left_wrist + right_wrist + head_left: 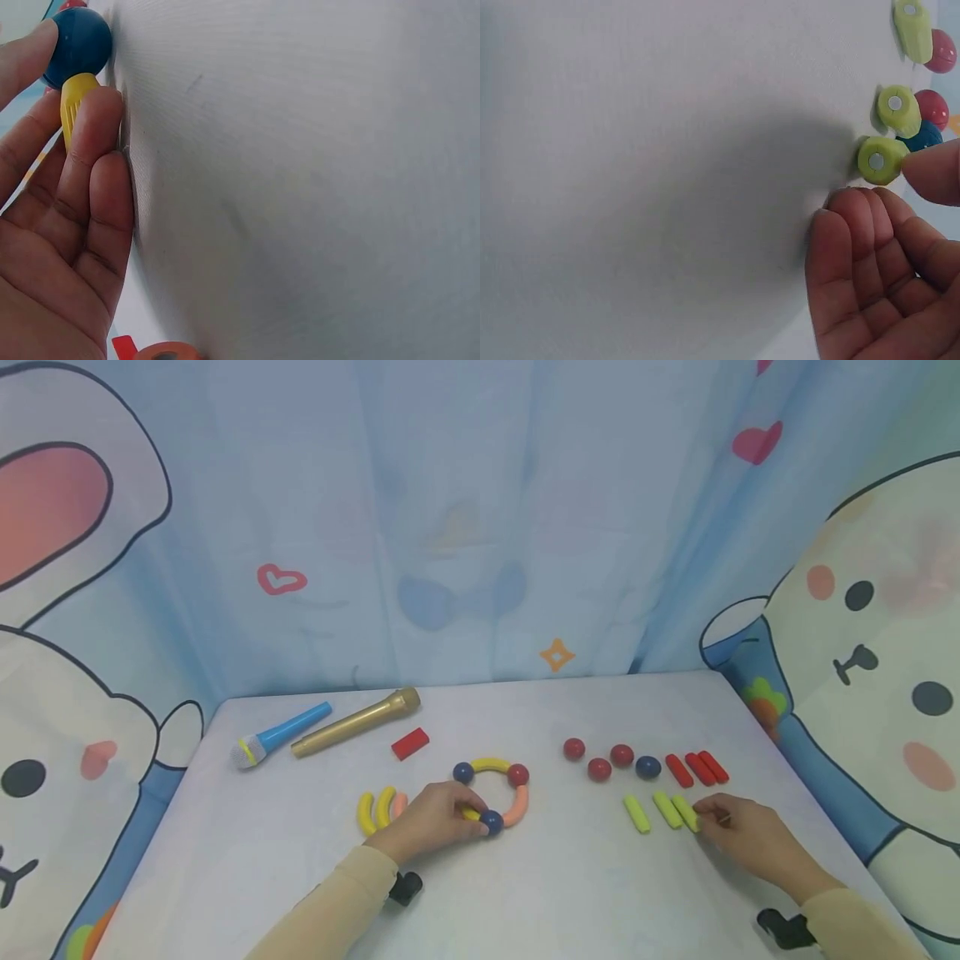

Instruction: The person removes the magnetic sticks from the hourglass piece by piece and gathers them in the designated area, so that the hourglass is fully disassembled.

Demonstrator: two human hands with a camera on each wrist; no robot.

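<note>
Your left hand (pixel 433 817) pinches the short yellow curved plastic rod (pixel 73 105) beside the dark blue ball (pixel 491 821), steadying the part-built ring on the white surface (pixel 525 893) | your right hand (pixel 738 831) pinches the nearest lime-green straight stick (pixel 685 812), end-on.

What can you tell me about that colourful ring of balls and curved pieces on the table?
The ring of glossy plastic-looking balls and curved sticks lies flat on the white table, incomplete. Its links: a yellow arc on top, a red ball, a salmon arc on the right, a dark blue ball at the bottom, a short yellow piece, another blue ball upper left. The left hand pinches the yellow piece beside the bottom ball.
</note>
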